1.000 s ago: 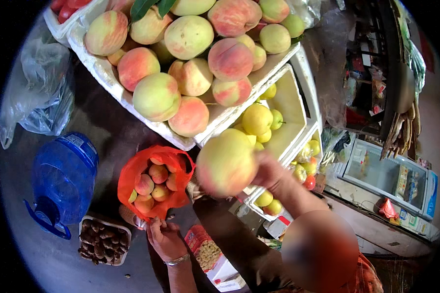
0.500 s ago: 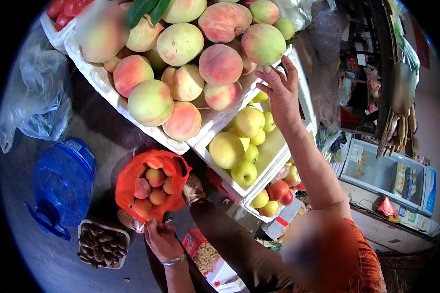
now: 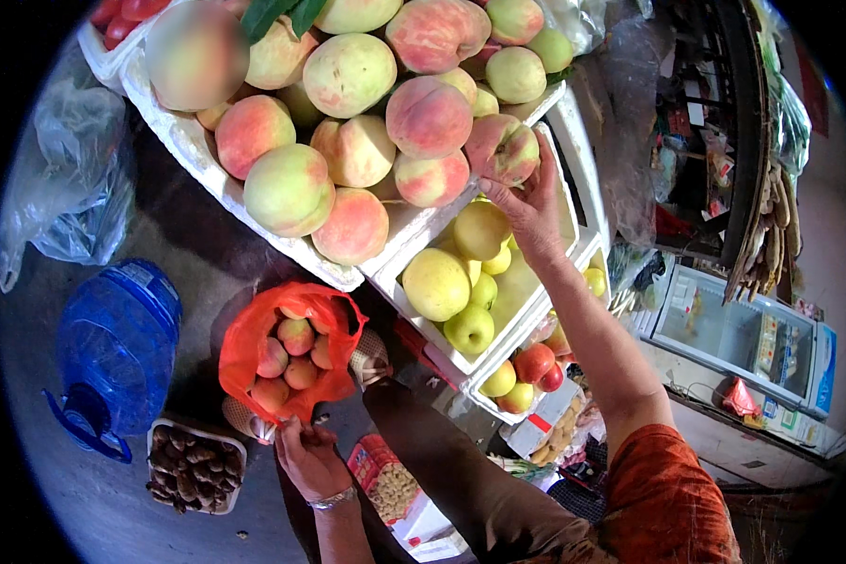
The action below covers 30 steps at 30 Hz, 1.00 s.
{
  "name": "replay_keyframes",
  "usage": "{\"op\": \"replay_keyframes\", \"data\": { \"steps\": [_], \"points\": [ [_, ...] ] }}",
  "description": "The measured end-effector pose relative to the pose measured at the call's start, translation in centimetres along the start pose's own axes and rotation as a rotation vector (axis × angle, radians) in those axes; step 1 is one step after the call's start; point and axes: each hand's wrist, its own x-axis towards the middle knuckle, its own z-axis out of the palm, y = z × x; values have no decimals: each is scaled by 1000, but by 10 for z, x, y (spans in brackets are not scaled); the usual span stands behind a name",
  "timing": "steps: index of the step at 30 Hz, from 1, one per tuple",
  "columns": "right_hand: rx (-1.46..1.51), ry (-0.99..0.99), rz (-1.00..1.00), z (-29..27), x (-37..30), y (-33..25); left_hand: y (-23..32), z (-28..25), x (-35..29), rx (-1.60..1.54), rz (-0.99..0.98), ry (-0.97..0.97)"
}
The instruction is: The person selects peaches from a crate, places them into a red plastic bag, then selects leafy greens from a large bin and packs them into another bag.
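Observation:
My right hand [image 3: 530,214] reaches up to the box's near corner, thumb and fingers closed round a pink-green peach [image 3: 500,148]. Large peaches [image 3: 355,75] are heaped beside it in a white foam box [image 3: 218,199]. Under my right wrist, yellow-green apples [image 3: 438,285] lie in a second foam box [image 3: 528,299]. My left hand [image 3: 310,461] pinches the lower rim of a red plastic bag [image 3: 238,350]. The bag hangs open and several small peaches [image 3: 296,336] show inside. My left fingertips are partly hidden against the bag.
A large blue plastic bottle [image 3: 122,343] and a tray of dark brown lumpy produce [image 3: 197,467] stand left of the bag. Red apples [image 3: 534,364] sit below the yellow-green ones. Clear plastic bags [image 3: 85,179] hang at far left. A glass-topped freezer [image 3: 733,329] stands at right.
My right hand has moved down and closed round the peach, which has turned and shifted down-left, uncovering fruit behind it. My left hand still holds the bag.

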Motion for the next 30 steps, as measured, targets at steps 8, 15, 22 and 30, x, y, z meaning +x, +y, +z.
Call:
{"op": "replay_keyframes", "data": {
  "steps": [8, 15, 22, 30],
  "points": [
    [-3, -49, -80, -2, 4, 15, 1, 3, -3, 36, -19, 10],
    [-34, -49, 8, -15, -9, 9, -2, -1, -3, 24, 6, -36],
    [128, 18, 118, -10, -6, -9, -3, -7, -3, 3, -7, -74],
    [195, -108, 160, -35, 4, -2, -6, -11, 0, 44, 10, -93]
  ]
}}
